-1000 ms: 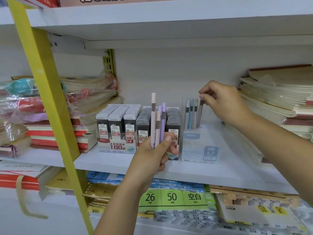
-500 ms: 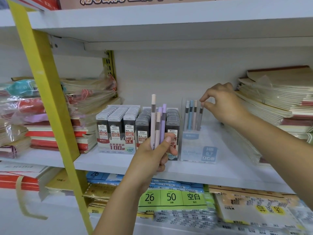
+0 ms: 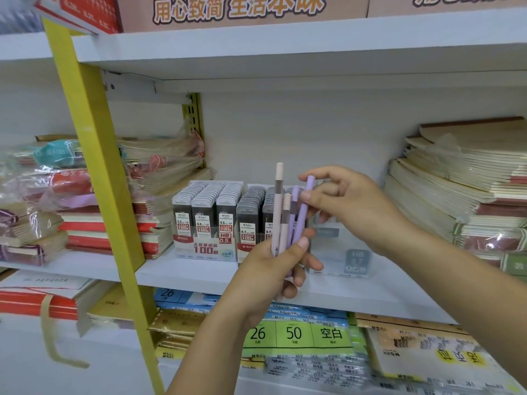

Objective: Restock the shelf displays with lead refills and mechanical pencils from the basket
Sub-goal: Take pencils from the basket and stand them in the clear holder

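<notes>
We see the right hand (image 3: 350, 203) pinching the upper end of a purple pencil (image 3: 302, 215) between thumb and forefinger. The other fingers are loosely curled behind. The pencil stands at the right edge of a bundle of pencils (image 3: 278, 218), upright and gripped round its lower half by the left hand (image 3: 271, 272), thumb pressed across the front.

A second ago the right hand was at the clear holder (image 3: 345, 252), setting a pencil among those already standing there. It has since let go and come back to the bundle. We take this to mean that one pencil is placed and the next is being drawn.

The holder stands on the shelf (image 3: 199, 272) just right of the lead refill boxes (image 3: 205, 212), and its contents are now hidden behind the right hand. Four pencils remain in the bundle. The basket is out of view.
</notes>
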The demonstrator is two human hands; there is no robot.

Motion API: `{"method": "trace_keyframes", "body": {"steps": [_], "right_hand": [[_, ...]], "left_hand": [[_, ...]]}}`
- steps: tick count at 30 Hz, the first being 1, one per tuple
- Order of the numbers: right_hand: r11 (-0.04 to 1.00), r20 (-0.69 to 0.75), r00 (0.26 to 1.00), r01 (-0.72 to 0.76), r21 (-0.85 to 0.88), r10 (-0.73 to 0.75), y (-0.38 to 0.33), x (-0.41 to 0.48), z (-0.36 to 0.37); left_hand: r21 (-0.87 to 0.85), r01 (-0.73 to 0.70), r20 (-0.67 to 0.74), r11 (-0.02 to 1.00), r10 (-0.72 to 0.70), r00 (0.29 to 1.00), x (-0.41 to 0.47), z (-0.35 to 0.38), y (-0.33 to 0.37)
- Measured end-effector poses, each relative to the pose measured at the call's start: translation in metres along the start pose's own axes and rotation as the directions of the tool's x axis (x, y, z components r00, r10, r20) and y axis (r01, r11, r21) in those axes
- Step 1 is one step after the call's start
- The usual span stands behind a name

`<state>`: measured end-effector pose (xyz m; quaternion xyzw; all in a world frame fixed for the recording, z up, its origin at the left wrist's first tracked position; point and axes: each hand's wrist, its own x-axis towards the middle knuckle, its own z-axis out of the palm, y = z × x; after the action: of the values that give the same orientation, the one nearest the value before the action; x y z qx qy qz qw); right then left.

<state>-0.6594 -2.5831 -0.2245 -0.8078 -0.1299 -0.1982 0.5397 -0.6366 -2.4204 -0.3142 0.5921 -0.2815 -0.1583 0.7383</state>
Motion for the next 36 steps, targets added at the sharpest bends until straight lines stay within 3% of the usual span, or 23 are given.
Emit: {"method": "trace_keyframes", "body": {"steps": [3,6,8,11,18,20,29,32,36], "right_hand": [[0.992,-0.212,0.977,0.059,0.108,-0.035,-0.004,0.007,-0.019],[0.979,-0.354,0.915,0.163,-0.121,-0.196,-0.006,0.018,-0.049],[0.939,-0.319,0.914,0.148,-0.311,-0.250,-0.002,0.024,-0.064],[0.879,-0.254,0.944,0.070,-0.471,-0.212,0.013,0.033,-0.074],[0.751,-0.187,0.951,0.064,-0.658,-0.245,0.043,0.041,-0.076],[0.723,-0.169,0.957,0.058,-0.689,-0.237,0.048,0.041,-0.076],[0.783,-0.159,0.980,-0.005,-0.622,-0.120,0.049,0.044,-0.080],[0.714,-0.145,0.980,-0.002,-0.700,-0.140,0.052,0.047,-0.079],[0.545,-0.182,0.963,-0.046,-0.837,-0.199,0.054,0.049,-0.079]], "left_hand": [[0.017,-0.006,-0.060,1.000,0.007,0.998,0.000,-0.003,-0.001],[0.025,-0.015,-0.128,1.000,0.018,0.992,0.002,-0.008,-0.002],[0.019,-0.017,-0.145,1.000,0.019,0.989,0.004,-0.008,-0.002],[0.008,-0.017,-0.152,1.000,0.018,0.988,0.005,-0.007,-0.002],[-0.041,-0.009,-0.150,0.999,0.002,0.989,0.009,-0.005,-0.002],[-0.045,-0.013,-0.155,0.999,0.006,0.988,0.009,-0.006,-0.003],[-0.049,-0.029,-0.172,0.998,0.020,0.985,0.008,-0.007,-0.002],[-0.018,-0.045,-0.155,0.999,0.041,0.987,0.007,-0.006,-0.002],[0.007,-0.043,-0.134,0.999,0.044,0.990,0.006,-0.005,-0.002]]}}
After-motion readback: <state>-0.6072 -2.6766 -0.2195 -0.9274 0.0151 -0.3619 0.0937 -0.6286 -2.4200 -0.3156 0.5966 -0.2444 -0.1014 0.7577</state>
